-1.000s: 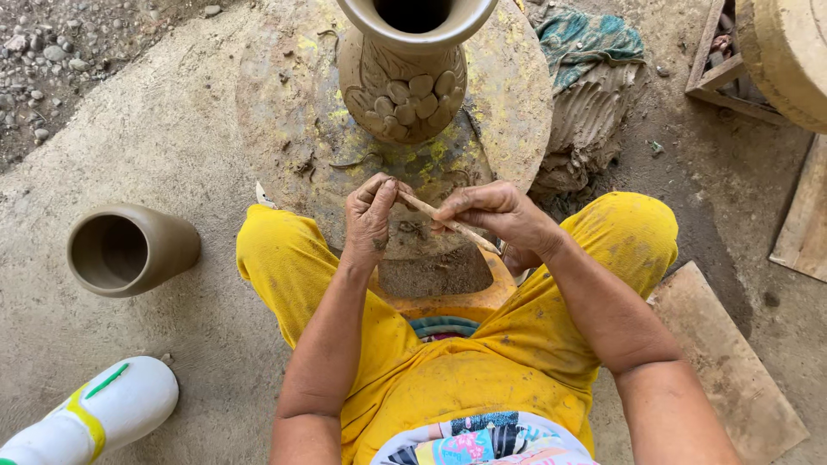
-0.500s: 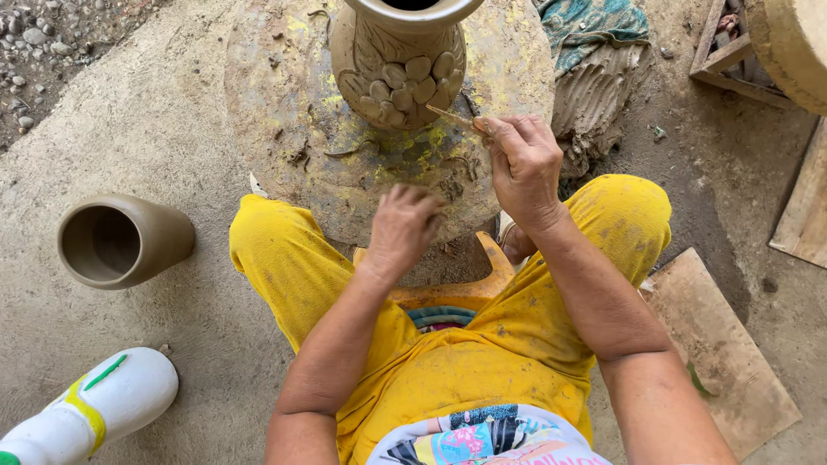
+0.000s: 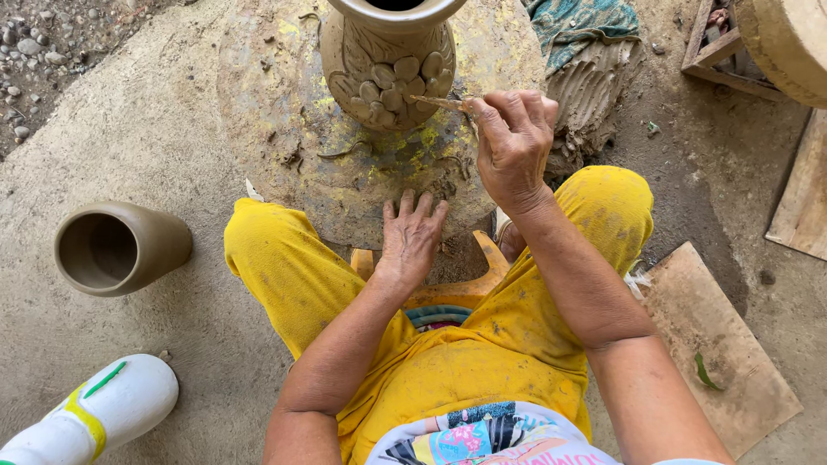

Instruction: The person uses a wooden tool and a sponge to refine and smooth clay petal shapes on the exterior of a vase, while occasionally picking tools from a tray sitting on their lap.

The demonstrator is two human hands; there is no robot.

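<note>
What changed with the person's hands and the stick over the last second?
The right hand carried the thin stick up from the lap to the carved clay vase. The left hand let go of it and rests flat on the round board's edge. The plain pot stayed put.

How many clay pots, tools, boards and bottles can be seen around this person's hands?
Clay pots: 2 — carved grey clay vase, plain brown clay cylinder
Thin wooden carving sticks: 1, held in the right hand
Flat wooden boards: 1
White plastic bottles: 1
Total: 5
</note>
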